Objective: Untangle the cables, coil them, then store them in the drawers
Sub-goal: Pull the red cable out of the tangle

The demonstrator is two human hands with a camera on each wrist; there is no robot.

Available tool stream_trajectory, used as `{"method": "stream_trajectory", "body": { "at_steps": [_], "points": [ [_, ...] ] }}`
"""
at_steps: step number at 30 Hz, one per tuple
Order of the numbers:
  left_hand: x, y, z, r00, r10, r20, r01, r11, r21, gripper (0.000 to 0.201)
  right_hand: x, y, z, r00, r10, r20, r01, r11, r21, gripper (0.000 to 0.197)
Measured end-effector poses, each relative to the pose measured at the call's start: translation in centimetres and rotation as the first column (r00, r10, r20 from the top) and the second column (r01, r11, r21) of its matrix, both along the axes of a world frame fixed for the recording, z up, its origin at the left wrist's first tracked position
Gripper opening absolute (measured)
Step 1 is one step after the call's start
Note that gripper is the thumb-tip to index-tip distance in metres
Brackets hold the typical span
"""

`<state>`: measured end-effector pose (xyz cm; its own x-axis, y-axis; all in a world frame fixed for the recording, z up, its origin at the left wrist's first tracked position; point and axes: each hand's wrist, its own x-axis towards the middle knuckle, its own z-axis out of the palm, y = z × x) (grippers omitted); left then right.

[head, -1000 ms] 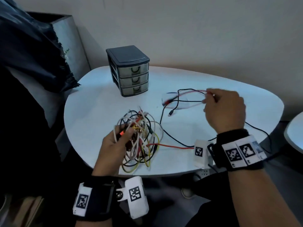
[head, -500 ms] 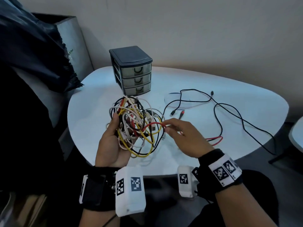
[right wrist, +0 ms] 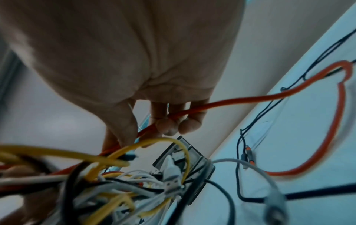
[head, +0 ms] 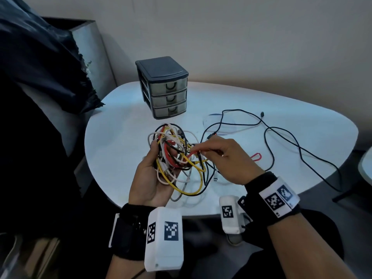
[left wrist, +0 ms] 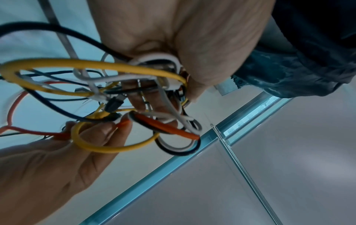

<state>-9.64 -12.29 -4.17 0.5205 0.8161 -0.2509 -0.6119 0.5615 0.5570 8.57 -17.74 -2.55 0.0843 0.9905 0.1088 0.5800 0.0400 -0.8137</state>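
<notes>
Head view, frame centre: my left hand cups a tangle of yellow, white, black and red loops above the table; drawers upper centre. Right wrist view: my right hand pinches the red cable, running lower left to upper right.

Office corner: white table, drawer unit

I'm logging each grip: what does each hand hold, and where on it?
Left hand cradles the cable tangle from below. Right hand pinches the red cable where it leaves the tangle.
</notes>
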Motion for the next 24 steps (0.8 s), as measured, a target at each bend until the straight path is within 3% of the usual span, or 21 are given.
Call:
{"method": "stream_trajectory", "body": {
  "at_steps": [5,7,10,14,17,21,24],
  "points": [
    [0.8,0.5,-1.2,0.997,0.076,0.01,-0.075,0.993,-0.094,0.055,-1.0,0.1,0.1,0.994,0.107,-0.004,-0.107,0.992,-0.067,0.027],
    [0.7,0.6,-1.6,0.995,0.096,0.007,-0.095,0.992,-0.081,0.053,-1.0,-0.3,0.2,0.994,0.043,-0.097,-0.045,0.999,-0.024,0.024],
    [0.9,0.4,-1.3,0.993,0.117,-0.006,-0.117,0.993,0.018,0.044,-1.6,-1.4,0.7,0.977,-0.109,-0.184,0.139,0.977,0.163,0.016],
    [1.9,-0.5,-1.1,0.975,0.215,-0.054,-0.207,0.97,0.127,0.057,-3.5,-2.4,0.5,0.991,-0.133,-0.005,0.127,0.939,0.319,0.034],
    [2.7,-1.2,-0.9,0.96,0.266,-0.091,-0.238,0.941,0.24,0.061,-4.2,-2.0,-0.4,0.966,-0.209,0.15,0.143,0.921,0.363,0.031],
    [3.0,-1.3,-0.9,0.909,0.385,-0.158,-0.313,0.882,0.352,0.062,-3.8,-2.3,-0.7,0.965,-0.255,0.065,0.213,0.901,0.379,0.018],
    [3.0,-1.4,-0.7,0.903,0.4,-0.158,-0.323,0.873,0.365,0.061,-3.9,-2.5,-0.4,0.961,-0.263,0.09,0.221,0.919,0.327,0.018]
  ]
}}
